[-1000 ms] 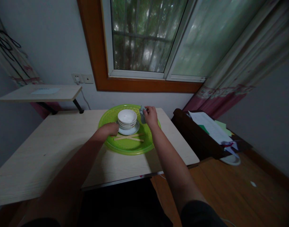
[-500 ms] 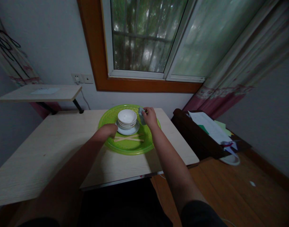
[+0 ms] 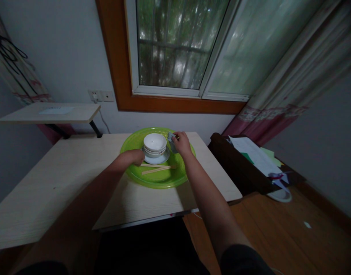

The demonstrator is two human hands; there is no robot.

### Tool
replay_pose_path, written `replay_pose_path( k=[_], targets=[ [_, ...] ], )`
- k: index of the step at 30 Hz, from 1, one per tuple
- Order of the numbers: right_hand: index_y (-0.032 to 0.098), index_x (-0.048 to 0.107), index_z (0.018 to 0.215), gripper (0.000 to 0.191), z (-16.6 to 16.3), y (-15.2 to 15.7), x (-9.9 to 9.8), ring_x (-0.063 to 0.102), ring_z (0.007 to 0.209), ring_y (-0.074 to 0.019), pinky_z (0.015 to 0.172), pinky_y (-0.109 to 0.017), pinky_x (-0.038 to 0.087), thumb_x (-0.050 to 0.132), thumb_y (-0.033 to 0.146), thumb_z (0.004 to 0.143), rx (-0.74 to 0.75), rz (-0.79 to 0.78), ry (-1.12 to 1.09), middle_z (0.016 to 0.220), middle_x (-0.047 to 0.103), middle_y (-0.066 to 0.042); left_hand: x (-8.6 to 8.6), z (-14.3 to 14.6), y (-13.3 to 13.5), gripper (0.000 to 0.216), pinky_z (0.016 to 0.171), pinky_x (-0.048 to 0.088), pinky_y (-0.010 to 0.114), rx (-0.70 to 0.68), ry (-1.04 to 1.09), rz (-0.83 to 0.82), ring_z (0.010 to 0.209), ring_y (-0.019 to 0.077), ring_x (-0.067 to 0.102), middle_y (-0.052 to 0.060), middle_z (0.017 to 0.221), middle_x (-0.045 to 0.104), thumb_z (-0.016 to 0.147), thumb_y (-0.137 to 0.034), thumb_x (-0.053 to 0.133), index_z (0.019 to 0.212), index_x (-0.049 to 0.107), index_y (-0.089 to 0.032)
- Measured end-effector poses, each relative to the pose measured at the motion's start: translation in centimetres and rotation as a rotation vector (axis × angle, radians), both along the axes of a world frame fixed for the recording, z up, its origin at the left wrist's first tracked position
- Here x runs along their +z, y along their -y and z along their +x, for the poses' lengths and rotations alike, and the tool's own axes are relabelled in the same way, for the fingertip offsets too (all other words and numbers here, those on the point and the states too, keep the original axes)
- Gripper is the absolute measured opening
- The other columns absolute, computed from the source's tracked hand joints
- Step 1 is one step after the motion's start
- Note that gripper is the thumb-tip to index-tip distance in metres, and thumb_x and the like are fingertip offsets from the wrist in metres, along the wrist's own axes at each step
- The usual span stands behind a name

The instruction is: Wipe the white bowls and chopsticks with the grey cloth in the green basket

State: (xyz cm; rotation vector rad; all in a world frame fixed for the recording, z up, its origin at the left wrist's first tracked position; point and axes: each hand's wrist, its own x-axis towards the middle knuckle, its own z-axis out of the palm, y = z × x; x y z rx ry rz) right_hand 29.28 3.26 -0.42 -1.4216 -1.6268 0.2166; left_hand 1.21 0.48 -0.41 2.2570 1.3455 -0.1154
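A round green tray (image 3: 161,182) lies on the pale wooden table (image 3: 63,179). On it a stack of white bowls (image 3: 155,143) sits on a white saucer (image 3: 161,159), with wooden chopsticks (image 3: 156,169) lying in front. My left hand (image 3: 134,156) is closed at the left end of the chopsticks, beside the saucer; whether it grips them is hidden. My right hand (image 3: 180,142) is closed on a small crumpled grey cloth (image 3: 172,138), just right of the bowls.
A small side shelf (image 3: 49,113) stands at the back left below wall sockets (image 3: 101,95). A dark piece of furniture (image 3: 244,168) with papers (image 3: 255,152) stands right of the table. A window and curtain are behind. Wooden floor lies to the right.
My right hand with the cloth has shifted slightly left, closer to the bowls. The chopsticks have turned a little, lying less crossed. My left hand stays by their left end.
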Motion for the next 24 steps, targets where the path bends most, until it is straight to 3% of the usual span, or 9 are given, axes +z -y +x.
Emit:
replay_pose_path(
  k=[5,12,20,24],
  targets=[
    [0.021,0.071,0.094,0.014,-0.2,0.2,0.1,0.061,0.093,-0.0232,0.097,-0.043,0.052,0.063,0.018,0.084,0.021,0.018,0.014,0.096,0.062,-0.006,1.7,-1.2,-0.1,0.013,0.075,0.047,0.035,0.037,0.072,0.108,0.067,0.0249,0.062,0.003,0.054,0.060,0.053,-0.009,0.066,0.048,0.062,-0.019],
    [0.021,0.072,0.097,0.014,-0.5,0.4,0.5,0.062,0.093,-0.0235,0.096,-0.042,0.054,0.063,0.021,0.086,0.085,0.028,0.012,0.097,0.065,-0.006,5.0,-3.8,0.0,0.010,0.070,0.046,0.027,-0.015,0.177,0.272,0.069,0.0200,0.064,0.004,0.069,0.072,0.074,-0.022,0.066,0.069,0.074,-0.021],
    [0.021,0.068,0.123,0.033,-1.4,1.6,1.6,0.063,0.094,-0.0233,0.089,-0.038,0.054,0.058,0.041,0.100,0.222,0.113,-0.037,0.111,0.068,-0.011,9.1,-5.7,2.0,0.017,0.069,0.055,0.028,0.265,0.574,0.250,0.066,0.0170,0.071,0.003,0.076,0.074,0.089,-0.033,0.060,0.084,0.066,-0.018],
    [0.024,0.072,0.120,0.034,-1.7,2.4,2.4,0.063,0.098,-0.0238,0.093,-0.039,0.053,0.054,0.048,0.103,0.288,0.150,-0.010,0.110,0.070,-0.009,10.1,-5.5,2.6,0.015,0.073,0.060,0.032,0.350,0.750,0.251,0.066,0.0166,0.071,0.005,0.077,0.074,0.090,-0.031,0.065,0.084,0.064,-0.017]
  ],
)
